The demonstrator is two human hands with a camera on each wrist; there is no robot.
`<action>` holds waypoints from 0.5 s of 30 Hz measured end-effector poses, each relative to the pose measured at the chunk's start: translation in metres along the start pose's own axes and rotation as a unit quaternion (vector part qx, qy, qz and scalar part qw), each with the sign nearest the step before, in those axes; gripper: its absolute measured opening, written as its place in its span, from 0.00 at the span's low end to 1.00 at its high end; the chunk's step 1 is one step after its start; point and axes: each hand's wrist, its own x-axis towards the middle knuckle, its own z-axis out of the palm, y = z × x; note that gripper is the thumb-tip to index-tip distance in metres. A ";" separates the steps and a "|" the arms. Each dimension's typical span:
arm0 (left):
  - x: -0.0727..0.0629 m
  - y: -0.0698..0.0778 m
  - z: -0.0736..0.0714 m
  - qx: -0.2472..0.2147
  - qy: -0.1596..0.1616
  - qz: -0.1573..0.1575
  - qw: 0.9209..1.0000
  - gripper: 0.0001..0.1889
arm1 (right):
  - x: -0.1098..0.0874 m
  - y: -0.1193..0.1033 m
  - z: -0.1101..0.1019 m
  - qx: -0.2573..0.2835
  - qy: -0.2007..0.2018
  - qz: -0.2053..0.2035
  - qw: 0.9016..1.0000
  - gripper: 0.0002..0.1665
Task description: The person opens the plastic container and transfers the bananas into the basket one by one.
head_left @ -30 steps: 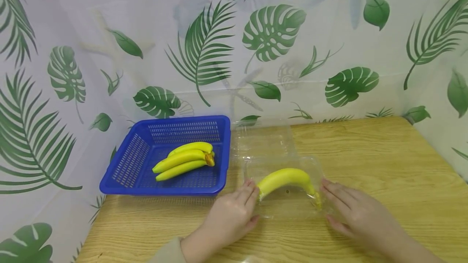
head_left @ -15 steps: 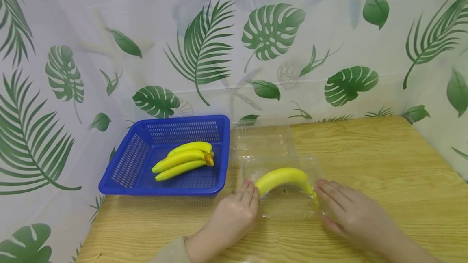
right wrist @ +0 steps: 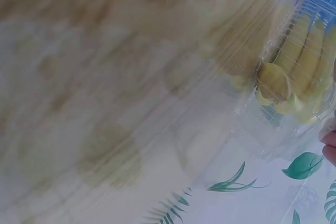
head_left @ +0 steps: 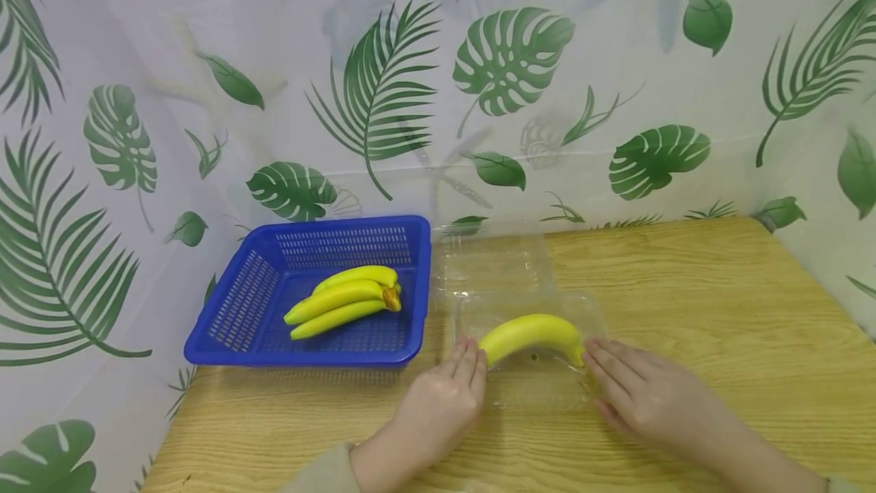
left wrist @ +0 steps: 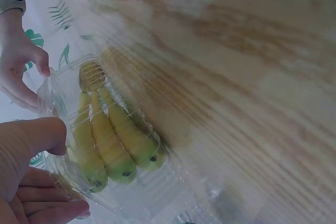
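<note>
A bunch of yellow bananas (head_left: 530, 331) lies curved in a clear plastic clamshell box (head_left: 541, 392) on the table, its open lid (head_left: 496, 265) folded back behind. My left hand (head_left: 441, 394) is at the box's left end, straight fingers touching by the banana tips. At the opposite end my right hand (head_left: 643, 383) has its fingertips over the stem, thumb apart from the fingers. In the left wrist view several bananas (left wrist: 107, 140) show through the ribbed plastic beside my left thumb and fingers. Only a bit of my right hand shows in the right wrist view, near the brown stem (right wrist: 273, 82).
A blue plastic basket (head_left: 308, 358) stands to the left of the box with another bunch of bananas (head_left: 338, 304) in it. The wood-grain table (head_left: 712, 287) stretches away to the right. A white curtain (head_left: 602, 82) with green leaf prints hangs behind.
My right hand has shifted left, its fingertips now covering the stem end of the bananas. My left hand stays nearly in place. The basket and lid have not moved.
</note>
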 end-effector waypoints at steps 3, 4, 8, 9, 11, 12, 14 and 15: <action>0.001 0.001 0.000 0.003 0.001 -0.001 1.000 0.18 | 0.001 0.000 0.002 -0.006 0.007 -0.007 1.000 0.34; 0.001 0.001 -0.001 0.005 0.002 -0.001 1.000 0.20 | 0.001 0.000 0.003 -0.007 0.009 -0.009 1.000 0.34; 0.002 0.002 -0.002 0.012 0.004 -0.006 1.000 0.29 | 0.002 0.000 0.004 -0.012 0.013 -0.012 1.000 0.33; 0.002 0.002 -0.002 0.012 0.005 -0.007 1.000 0.30 | 0.002 0.000 0.004 -0.012 0.013 -0.012 1.000 0.33; 0.002 0.003 -0.001 0.011 0.009 -0.009 1.000 0.31 | 0.003 0.000 0.004 -0.012 0.013 -0.012 1.000 0.32; 0.002 0.002 -0.001 0.011 0.012 -0.009 1.000 0.30 | 0.003 0.001 0.004 -0.011 0.014 -0.013 1.000 0.32; 0.002 0.002 0.000 0.005 0.018 -0.012 1.000 0.27 | 0.004 0.002 0.004 -0.008 0.011 -0.013 1.000 0.31; 0.002 0.002 0.000 0.001 0.021 -0.013 1.000 0.24 | 0.004 0.002 0.004 -0.006 0.010 -0.014 1.000 0.31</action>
